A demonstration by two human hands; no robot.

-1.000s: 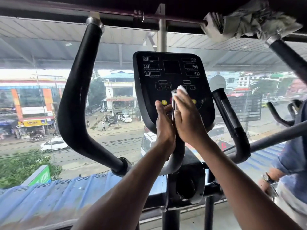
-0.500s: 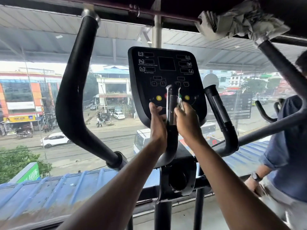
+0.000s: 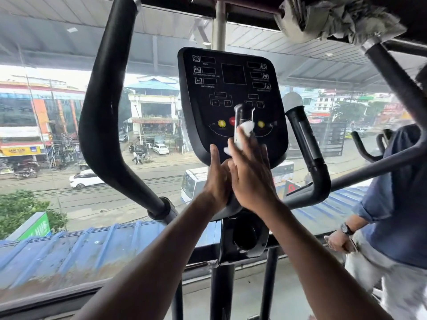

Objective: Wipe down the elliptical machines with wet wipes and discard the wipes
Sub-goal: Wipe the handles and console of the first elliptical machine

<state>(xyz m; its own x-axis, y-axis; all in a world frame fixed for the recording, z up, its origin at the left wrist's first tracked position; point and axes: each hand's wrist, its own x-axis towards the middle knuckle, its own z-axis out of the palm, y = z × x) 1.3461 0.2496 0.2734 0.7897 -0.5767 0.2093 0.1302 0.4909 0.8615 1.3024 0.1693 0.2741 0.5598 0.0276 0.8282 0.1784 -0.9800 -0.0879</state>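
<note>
The elliptical's black console (image 3: 231, 72) faces me at the centre. In front of it rises the inner left handle (image 3: 243, 112) with its metal sensor strip. My right hand (image 3: 251, 179) wraps a white wet wipe (image 3: 246, 128) round this handle just below its tip; a corner of the wipe sticks out on the hand's left side. My left hand (image 3: 216, 179) lies against the handle's lower part beside the right hand, one finger pointing straight up. The handle's lower bend is hidden behind both hands.
A thick black swing arm (image 3: 101, 116) curves at the left and another (image 3: 392, 75) at the upper right, capped with a crumpled whitish cloth (image 3: 335, 17). The inner right handle (image 3: 305, 144) stands beside the console. A person in a blue shirt (image 3: 397, 192) stands close at the right. A window lies straight ahead.
My right hand slid the wipe down from the handle's tip, baring the top, and now sits a little higher again. The fingers of my left hand have straightened. The view has shifted slightly.
</note>
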